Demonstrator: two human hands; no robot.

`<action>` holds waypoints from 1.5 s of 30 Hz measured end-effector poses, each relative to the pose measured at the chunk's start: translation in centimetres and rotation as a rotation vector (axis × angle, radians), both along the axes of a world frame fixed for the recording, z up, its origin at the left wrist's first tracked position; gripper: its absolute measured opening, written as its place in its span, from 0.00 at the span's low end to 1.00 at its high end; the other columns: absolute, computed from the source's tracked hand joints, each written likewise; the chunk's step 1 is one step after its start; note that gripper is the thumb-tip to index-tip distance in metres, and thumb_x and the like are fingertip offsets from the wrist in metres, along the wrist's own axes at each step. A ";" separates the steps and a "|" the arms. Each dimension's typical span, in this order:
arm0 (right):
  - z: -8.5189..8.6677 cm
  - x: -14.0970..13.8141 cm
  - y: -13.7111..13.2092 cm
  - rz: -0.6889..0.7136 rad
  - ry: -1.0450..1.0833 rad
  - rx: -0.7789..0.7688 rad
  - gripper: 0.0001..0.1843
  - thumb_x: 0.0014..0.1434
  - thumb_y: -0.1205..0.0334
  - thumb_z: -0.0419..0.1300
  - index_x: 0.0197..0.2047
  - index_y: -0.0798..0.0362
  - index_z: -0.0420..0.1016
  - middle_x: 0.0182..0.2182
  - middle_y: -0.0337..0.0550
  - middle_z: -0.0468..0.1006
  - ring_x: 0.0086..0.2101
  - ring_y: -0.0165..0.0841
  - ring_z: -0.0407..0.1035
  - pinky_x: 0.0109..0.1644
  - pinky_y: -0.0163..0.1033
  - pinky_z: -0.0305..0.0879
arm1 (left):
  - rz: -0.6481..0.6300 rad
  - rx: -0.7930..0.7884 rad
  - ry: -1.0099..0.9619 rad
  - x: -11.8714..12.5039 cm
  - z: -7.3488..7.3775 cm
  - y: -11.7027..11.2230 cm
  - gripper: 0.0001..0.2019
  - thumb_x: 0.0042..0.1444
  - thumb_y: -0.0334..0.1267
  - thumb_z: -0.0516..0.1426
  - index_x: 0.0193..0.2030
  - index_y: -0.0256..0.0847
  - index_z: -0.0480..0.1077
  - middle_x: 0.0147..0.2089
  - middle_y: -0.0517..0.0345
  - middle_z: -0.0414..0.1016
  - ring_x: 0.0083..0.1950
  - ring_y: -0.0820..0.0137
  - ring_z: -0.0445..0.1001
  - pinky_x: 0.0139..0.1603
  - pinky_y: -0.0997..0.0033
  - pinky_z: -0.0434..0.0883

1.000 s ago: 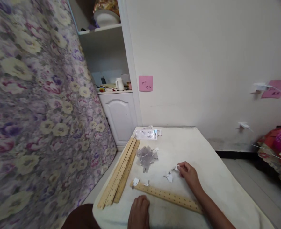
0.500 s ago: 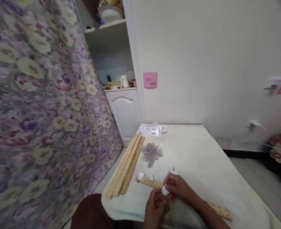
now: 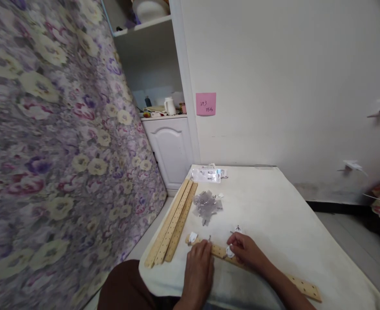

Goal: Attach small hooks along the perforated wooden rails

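Strip (image 3: 217,249), one, wood, drilled with holes: laid slantwise across the near side of the worktop (image 3: 264,202), within reach of both hands, its middle part covered by the right hand and forearm.
Left hand (image 3: 199,269), one: laid over the strip near its left end, fingers bent down, apparently so that the wood is kept from sliding; whether anything is gripped beneath cannot be told.
Held tag (image 3: 229,251), one, white: pinched between thumb and fingertips of the right hand (image 3: 248,253), just over the strip, probably held by its edge because it is small and thin.
End tag (image 3: 193,237), one, white: placed at the strip's left end; whether fixed or loose cannot be made out.
Far tag (image 3: 238,230), one: set beyond the right hand, partly hidden.
Packets (image 3: 208,207), greyish, heaped: kept past the strip, seemingly as a stock at hand.
Spare strips (image 3: 174,224), three: ranged side by side along the left edge, presumably out of the way
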State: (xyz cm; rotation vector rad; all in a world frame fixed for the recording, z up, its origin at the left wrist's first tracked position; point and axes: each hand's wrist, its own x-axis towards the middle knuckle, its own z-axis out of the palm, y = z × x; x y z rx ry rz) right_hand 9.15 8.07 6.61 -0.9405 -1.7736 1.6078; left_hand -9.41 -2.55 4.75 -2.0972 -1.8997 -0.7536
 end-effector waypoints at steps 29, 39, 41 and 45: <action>-0.7 -3.3 0.4 -0.172 -0.437 0.591 0.11 0.58 0.63 0.49 0.37 0.50 0.73 0.35 0.45 0.75 0.37 0.36 0.70 0.43 0.39 0.63 | 0.037 0.070 -0.021 0.2 -2.7 -2.0 0.27 0.53 0.25 0.49 0.61 0.39 0.59 0.57 0.43 0.66 0.54 0.59 0.68 0.50 0.53 0.72; -0.5 -7.1 0.4 -0.050 -0.385 0.348 0.13 0.51 0.64 0.56 0.40 0.50 0.75 0.33 0.41 0.78 0.33 0.34 0.71 0.39 0.38 0.63 | 0.037 0.115 -0.031 0.2 -2.4 -1.9 0.23 0.55 0.26 0.49 0.59 0.37 0.61 0.55 0.42 0.68 0.53 0.60 0.69 0.49 0.56 0.73; -0.7 -7.1 0.4 -0.068 -0.398 0.340 0.12 0.51 0.64 0.56 0.40 0.50 0.75 0.33 0.40 0.78 0.32 0.33 0.71 0.39 0.37 0.63 | 0.040 0.129 -0.040 0.2 -2.5 -1.9 0.23 0.56 0.27 0.49 0.60 0.36 0.60 0.55 0.42 0.68 0.54 0.61 0.69 0.50 0.56 0.73; -0.7 -7.2 0.2 -0.099 -0.407 0.329 0.12 0.51 0.64 0.56 0.40 0.49 0.74 0.34 0.40 0.79 0.35 0.34 0.72 0.40 0.36 0.63 | 0.042 0.130 -0.053 0.2 -2.7 -1.8 0.22 0.57 0.28 0.49 0.60 0.38 0.61 0.55 0.42 0.69 0.53 0.60 0.70 0.49 0.55 0.73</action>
